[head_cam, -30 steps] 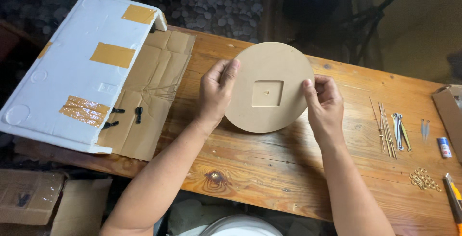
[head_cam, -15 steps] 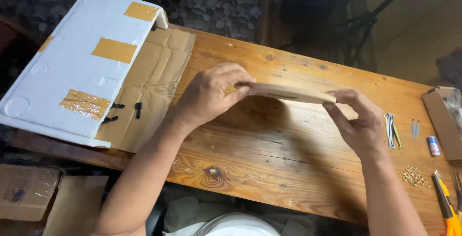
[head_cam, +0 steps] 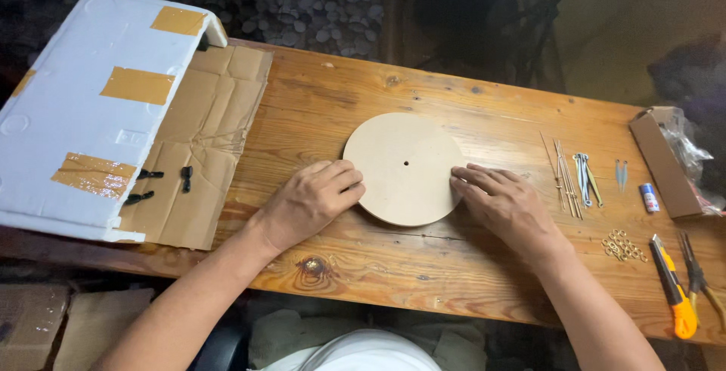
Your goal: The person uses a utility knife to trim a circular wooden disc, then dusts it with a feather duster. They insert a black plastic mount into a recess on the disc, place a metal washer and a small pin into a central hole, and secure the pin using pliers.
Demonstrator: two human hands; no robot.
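A round tan wooden disc [head_cam: 404,167] with a small centre hole lies flat on the wooden table [head_cam: 423,265]. My left hand [head_cam: 310,201] rests palm down at the disc's left edge, its fingertips touching the rim. My right hand [head_cam: 507,204] lies at the disc's right edge, fingers spread and touching the rim. Neither hand grips anything.
A white foam lid [head_cam: 91,106] with tape patches lies on flattened cardboard [head_cam: 200,152] at the left, with small black clips [head_cam: 162,182]. At the right are thin metal rods [head_cam: 567,170], a small battery [head_cam: 648,197], brass rings [head_cam: 624,246], a yellow utility knife [head_cam: 673,288], pliers [head_cam: 699,280] and a cardboard box [head_cam: 665,159].
The disc was held up with its square-recessed side showing, then turned edge-on, and now lies flat on the table with the plain side up. Both hands have come down beside it.
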